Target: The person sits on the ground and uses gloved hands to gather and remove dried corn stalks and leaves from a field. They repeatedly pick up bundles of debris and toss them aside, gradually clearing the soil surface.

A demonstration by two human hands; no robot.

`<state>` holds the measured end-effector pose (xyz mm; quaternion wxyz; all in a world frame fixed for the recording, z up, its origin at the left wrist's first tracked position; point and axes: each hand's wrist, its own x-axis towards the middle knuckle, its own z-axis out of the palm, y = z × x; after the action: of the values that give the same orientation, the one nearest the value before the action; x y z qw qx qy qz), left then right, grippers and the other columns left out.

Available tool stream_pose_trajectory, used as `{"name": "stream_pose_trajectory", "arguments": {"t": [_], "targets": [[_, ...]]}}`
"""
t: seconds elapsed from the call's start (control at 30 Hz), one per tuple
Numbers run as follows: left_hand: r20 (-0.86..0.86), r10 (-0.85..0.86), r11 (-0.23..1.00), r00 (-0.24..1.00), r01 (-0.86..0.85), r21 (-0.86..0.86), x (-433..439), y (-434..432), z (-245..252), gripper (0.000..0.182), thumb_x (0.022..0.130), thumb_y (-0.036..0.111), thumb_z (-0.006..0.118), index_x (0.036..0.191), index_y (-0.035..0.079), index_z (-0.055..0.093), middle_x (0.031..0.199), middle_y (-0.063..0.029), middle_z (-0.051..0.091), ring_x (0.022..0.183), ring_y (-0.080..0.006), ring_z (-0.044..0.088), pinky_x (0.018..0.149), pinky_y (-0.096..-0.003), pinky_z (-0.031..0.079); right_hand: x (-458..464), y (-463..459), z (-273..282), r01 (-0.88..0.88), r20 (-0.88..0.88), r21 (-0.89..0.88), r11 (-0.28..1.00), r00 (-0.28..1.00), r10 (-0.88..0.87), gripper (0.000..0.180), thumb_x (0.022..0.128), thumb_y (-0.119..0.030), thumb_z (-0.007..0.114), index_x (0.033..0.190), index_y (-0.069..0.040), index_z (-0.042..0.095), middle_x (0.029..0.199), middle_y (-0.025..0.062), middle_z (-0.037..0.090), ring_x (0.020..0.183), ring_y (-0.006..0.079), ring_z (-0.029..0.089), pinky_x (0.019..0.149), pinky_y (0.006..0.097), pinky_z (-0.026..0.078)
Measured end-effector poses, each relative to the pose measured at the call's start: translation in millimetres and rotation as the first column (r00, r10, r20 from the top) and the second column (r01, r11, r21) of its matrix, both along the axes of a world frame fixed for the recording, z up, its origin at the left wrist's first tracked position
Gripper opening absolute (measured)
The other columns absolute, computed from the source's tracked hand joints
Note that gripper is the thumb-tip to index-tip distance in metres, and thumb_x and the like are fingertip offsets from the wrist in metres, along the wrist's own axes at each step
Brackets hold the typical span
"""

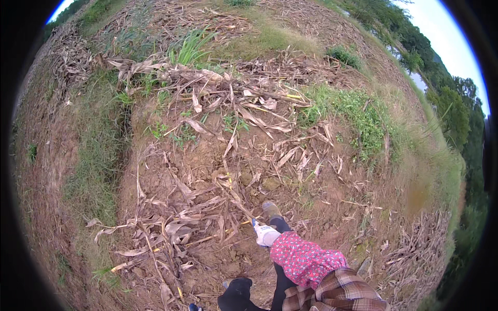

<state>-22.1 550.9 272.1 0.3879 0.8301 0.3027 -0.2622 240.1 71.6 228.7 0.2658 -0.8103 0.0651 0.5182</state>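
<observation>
My right hand [265, 234], in a white work glove with blue on the fingers, reaches out from a pink floral sleeve. Its fingers meet the lower end of a dry corn stalk [242, 207] and appear closed around it. The stalk slants up and left across bare soil, with dry leaves about it. Just above the glove is my shoe [271, 209]. At the bottom edge shows a small blue and white piece [193, 307], perhaps the fingertips of my gloved left hand; the rest is cut off.
Dry corn stalks and leaves [175, 229] lie in a loose heap to the left. More dry litter [249, 93] crosses the ground ahead. A grassy furrow [97, 167] runs along the left, and green weeds [362, 120] grow at the right. My bent knee [237, 291] is at the bottom.
</observation>
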Motion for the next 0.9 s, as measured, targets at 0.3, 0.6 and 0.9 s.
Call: {"name": "stream_pose_trajectory", "arguments": {"t": [0.3, 0.6, 0.9], "targets": [[-0.215, 0.022, 0.999, 0.976, -0.016, 0.031, 129.8, -161.4, 46.9, 0.035, 0.085, 0.013, 0.062, 0.116, -0.003, 0.054, 0.108, -0.0143, 0.06, 0.096, -0.0217, 0.056, 0.085, -0.0342, 0.046, 21.1, -76.7, 24.7, 0.112, 0.07, 0.184, 0.977, 0.99, -0.126, 0.072, 0.075, -0.009, 0.041, 0.14, 0.008, 0.012, 0.098, 0.0269, 0.062, 0.087, 0.0364, 0.063, 0.076, 0.0459, 0.047], [-0.15, -0.23, 0.969, 0.961, 0.213, -0.126, 210.1, -248.8, 75.2, 0.034, 0.085, 0.013, 0.061, 0.114, -0.002, 0.055, 0.104, -0.0145, 0.061, 0.094, -0.0232, 0.057, 0.083, -0.0349, 0.047, 52.6, -136.0, 40.9, 0.09, 0.092, 0.226, 0.97, 0.989, -0.113, 0.073, 0.073, -0.012, 0.048, 0.138, 0.007, 0.021, 0.088, 0.0217, 0.064, 0.08, 0.0345, 0.063, 0.07, 0.0432, 0.049], [-0.027, -0.963, 0.246, 0.266, 0.92, 0.304, 435.5, -407.3, 137.3, 0.056, 0.079, 0.025, 0.061, 0.126, 0.001, 0.045, 0.1, -0.0148, 0.06, 0.093, -0.03, 0.058, 0.09, -0.0451, 0.039, 46.1, -122.5, 37.2, 0.09, 0.194, 0.243, 0.966, 0.971, -0.139, 0.063, 0.074, -0.012, 0.046, 0.131, 0.01, 0.031, 0.083, 0.0205, 0.065, 0.075, 0.0344, 0.064, 0.066, 0.0447, 0.049]]}}
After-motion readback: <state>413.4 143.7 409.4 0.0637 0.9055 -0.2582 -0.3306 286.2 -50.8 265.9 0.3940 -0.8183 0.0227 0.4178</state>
